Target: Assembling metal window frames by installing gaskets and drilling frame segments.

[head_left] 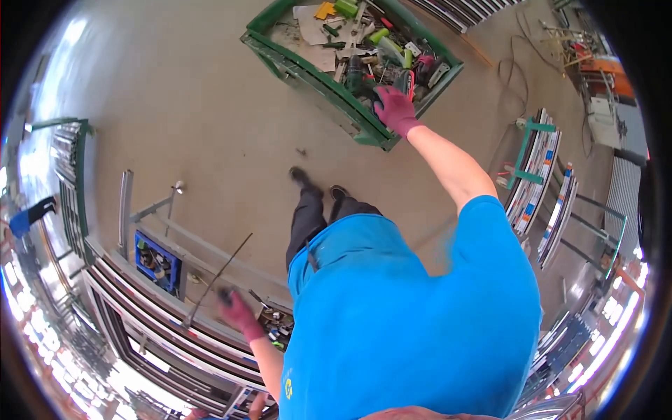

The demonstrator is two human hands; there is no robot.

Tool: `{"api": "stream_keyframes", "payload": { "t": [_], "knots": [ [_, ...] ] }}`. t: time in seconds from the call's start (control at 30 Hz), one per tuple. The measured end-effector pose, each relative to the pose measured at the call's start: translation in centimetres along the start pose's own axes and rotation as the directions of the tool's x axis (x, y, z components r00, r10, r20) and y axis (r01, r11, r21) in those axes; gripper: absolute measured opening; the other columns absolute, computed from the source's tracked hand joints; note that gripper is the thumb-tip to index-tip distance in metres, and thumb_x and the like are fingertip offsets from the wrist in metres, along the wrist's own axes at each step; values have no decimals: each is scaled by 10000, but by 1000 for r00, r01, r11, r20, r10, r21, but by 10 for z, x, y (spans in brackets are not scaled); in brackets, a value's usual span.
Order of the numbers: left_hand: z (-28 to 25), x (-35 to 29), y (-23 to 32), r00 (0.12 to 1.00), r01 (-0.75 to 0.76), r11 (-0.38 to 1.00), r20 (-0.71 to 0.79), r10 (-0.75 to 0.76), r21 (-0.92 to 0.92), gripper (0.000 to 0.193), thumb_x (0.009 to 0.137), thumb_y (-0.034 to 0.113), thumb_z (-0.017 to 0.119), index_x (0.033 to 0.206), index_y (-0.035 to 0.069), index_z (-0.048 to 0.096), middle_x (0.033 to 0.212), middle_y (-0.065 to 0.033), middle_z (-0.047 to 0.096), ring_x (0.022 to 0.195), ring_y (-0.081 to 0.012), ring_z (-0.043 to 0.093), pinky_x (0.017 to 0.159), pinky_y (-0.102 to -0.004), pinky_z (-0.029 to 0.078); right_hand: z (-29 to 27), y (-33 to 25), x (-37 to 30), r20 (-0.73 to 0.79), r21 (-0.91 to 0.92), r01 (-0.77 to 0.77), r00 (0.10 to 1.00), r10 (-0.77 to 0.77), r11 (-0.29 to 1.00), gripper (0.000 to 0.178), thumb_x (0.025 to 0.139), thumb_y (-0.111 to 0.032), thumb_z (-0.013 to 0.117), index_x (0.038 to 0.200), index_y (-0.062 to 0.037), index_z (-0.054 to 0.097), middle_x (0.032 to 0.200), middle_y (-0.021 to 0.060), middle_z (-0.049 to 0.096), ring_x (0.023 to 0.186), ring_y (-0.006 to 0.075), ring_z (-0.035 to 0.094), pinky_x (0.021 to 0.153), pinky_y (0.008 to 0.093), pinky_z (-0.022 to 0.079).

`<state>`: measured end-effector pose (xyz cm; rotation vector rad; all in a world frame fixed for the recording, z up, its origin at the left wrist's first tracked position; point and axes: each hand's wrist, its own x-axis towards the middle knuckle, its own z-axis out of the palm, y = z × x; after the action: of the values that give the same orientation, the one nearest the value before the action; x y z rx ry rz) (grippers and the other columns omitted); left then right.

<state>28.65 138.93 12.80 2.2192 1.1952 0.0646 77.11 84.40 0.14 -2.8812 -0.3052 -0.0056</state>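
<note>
My right hand [394, 110], in a maroon glove with dark fingertips, reaches over the near right corner of a green metal bin [315, 87]. Its fingers curl down among the tools; what they grip, if anything, is hidden. Right beside them are a dark cordless drill [354, 73] and a red-and-black tool [408, 82]. My left hand [239, 314], gloved alike, hangs low on the left and is smeared by motion. Close to it a long thin dark rod [219, 273] slants upward; whether the hand touches it I cannot tell.
Green clamps and loose parts [381, 35] fill the bin. Left of me, a rack of long profiles [161, 297] carries a blue crate [157, 260]. More profiles [535, 171] stand on a green rack at right. A cable [514, 77] lies on the floor.
</note>
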Motion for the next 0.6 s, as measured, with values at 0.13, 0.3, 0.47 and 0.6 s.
{"api": "stream_keyframes", "payload": {
  "t": [0.13, 0.3, 0.47, 0.6],
  "knots": [
    [110, 39, 201, 779, -533, 843, 349, 521, -68, 495, 888, 139, 822, 1343, 29, 663, 1320, -167, 689, 1254, -340, 643, 1058, -442, 508, 55, 2, 63, 39, -101, 39, 999, -35, 994, 520, 932, -280, 674, 1412, -103, 581, 1267, 182, 662, 1147, 358, 676, 1003, 494, 518],
    [228, 99, 377, 366, -814, 519, 462, 808, -261, 464, 867, 175, 836, 1291, 61, 688, 1259, -153, 695, 1167, -378, 641, 1000, -452, 512, 101, -6, 116, 143, -468, -211, 941, 308, 859, 397, 1012, -191, 554, 1406, -174, 595, 1275, 174, 633, 1109, 346, 695, 933, 529, 518],
    [301, 146, 460, 317, -794, 503, 471, 823, -343, 434, 870, 216, 810, 1264, 75, 693, 1210, -149, 697, 1143, -377, 641, 1007, -458, 497, 79, -3, 125, 393, -350, -261, 831, 394, 900, 418, 1031, -194, 537, 1448, -169, 551, 1319, 193, 620, 1086, 387, 710, 912, 539, 539],
    [346, 176, 493, 262, -793, 509, 565, 782, -336, 401, 870, 237, 789, 1233, 92, 699, 1170, -148, 696, 1113, -376, 643, 984, -478, 491, 66, 26, 110, 431, -212, -42, 892, 132, 976, 415, 975, -267, 633, 1364, -126, 593, 1230, 194, 676, 1104, 374, 706, 953, 555, 502]
  ]
}}
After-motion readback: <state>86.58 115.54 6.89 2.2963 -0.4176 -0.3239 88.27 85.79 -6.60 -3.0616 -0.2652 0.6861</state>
